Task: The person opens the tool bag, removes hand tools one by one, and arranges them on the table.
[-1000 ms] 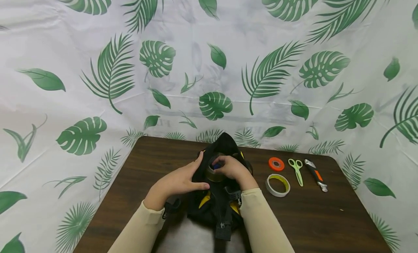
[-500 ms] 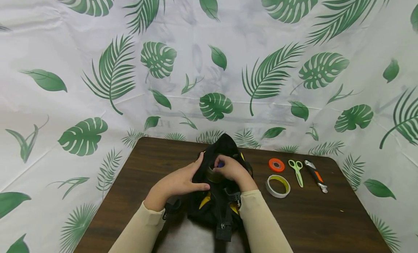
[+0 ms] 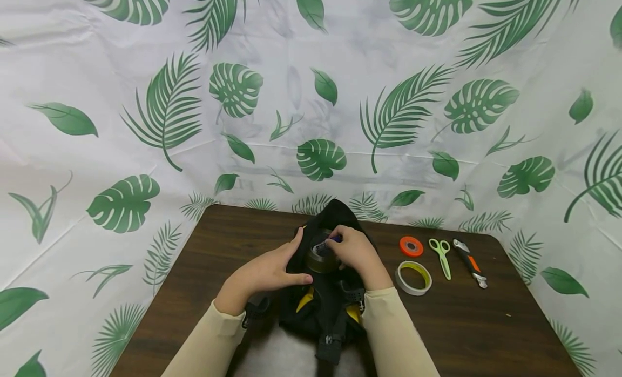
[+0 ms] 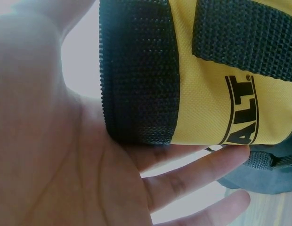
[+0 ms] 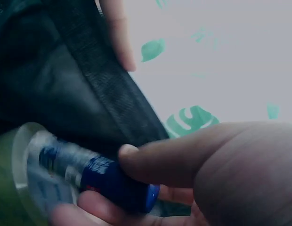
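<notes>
A black tool bag (image 3: 335,212) with yellow panels stands on the table in the head view; its yellow lettered side (image 4: 202,103) fills the left wrist view. My left hand (image 3: 267,270) rests against the bag's left side, its fingers nearly straight and the thumb spread. Between thumb and fingers, my right hand (image 3: 357,253) pinches a small blue cylinder (image 5: 113,179) with white lettering, tilted; its exact kind is unclear. One end of it lies at the hole of a wide roll of tape (image 3: 322,262) in the bag's opening. The bag's inside is mostly hidden.
To the right on the dark wooden table (image 3: 505,339) lie an orange tape roll (image 3: 405,241), a white tape roll (image 3: 402,284), green scissors (image 3: 444,261) and a utility knife (image 3: 470,262). A leaf-patterned cloth (image 3: 272,96) hangs behind.
My right hand has moved right, drawing the blue cylinder up and tilting it at the tape roll. The bag's front strap has shifted slightly. My left hand has stayed put.
</notes>
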Tool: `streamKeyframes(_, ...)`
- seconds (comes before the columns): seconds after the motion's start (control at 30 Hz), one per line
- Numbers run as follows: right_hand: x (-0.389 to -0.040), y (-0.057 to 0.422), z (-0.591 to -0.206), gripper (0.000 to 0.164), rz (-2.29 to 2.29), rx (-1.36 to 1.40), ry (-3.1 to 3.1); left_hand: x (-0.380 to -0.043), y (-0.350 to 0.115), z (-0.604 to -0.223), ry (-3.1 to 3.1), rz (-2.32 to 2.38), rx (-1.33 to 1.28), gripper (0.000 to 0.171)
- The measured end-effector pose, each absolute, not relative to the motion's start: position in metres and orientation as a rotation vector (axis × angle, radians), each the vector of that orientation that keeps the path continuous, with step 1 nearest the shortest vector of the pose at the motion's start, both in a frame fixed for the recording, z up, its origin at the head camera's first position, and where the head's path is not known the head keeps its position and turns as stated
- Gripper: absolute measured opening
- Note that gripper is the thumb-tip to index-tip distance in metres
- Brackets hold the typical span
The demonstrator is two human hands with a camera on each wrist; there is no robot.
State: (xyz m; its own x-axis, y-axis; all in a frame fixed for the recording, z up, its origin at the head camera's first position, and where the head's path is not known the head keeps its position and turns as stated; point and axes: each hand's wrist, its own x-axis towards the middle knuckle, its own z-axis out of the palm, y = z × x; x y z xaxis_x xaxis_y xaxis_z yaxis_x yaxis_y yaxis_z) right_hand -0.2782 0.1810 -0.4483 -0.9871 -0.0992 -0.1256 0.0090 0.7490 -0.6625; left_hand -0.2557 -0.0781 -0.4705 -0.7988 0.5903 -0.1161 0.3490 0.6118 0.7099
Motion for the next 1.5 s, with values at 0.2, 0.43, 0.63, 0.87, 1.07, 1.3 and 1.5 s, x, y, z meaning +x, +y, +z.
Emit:
streamKeyframes(0.2,-0.267,0.19,-0.432,0.015,-1.256,-0.097,2.729,-0.256,-0.078,-0.469,2.494,1.0,0.774,0.121)
streamKeyframes(0.43,-0.255,0.202,-0.418,0.018,-1.243,-0.14,2.807,-0.256,-0.078,-0.468,2.486,1.016,0.774,0.121)
streamKeyframes(0.63,-0.243,0.21,-0.415,0.018,-1.188,-0.134,2.946,-0.256,-0.078,-0.468,2.491,1.009,0.774,0.122)
streamKeyframes(0.87,-0.229,0.211,-0.422,0.027,-1.343,-0.059,2.937,-0.257,-0.079,-0.469,2.491,1.02,0.779,0.121)
streamKeyframes(1.07,-0.216,0.217,-0.437,0.026,-1.496,-0.029,2.987,-0.254,-0.077,-0.468,2.491,1.021,0.777,0.121)
streamKeyframes(1.3,-0.206,0.236,-0.456,0.03,-1.649,-0.185,3.128,-0.253,-0.077,-0.468,2.493,1.006,0.77,0.12)
streamKeyframes(1.5,-0.195,0.253,-0.472,0.029,-1.717,-0.222,3.24,-0.253,-0.077,-0.468,2.489,1.01,0.78,0.12)
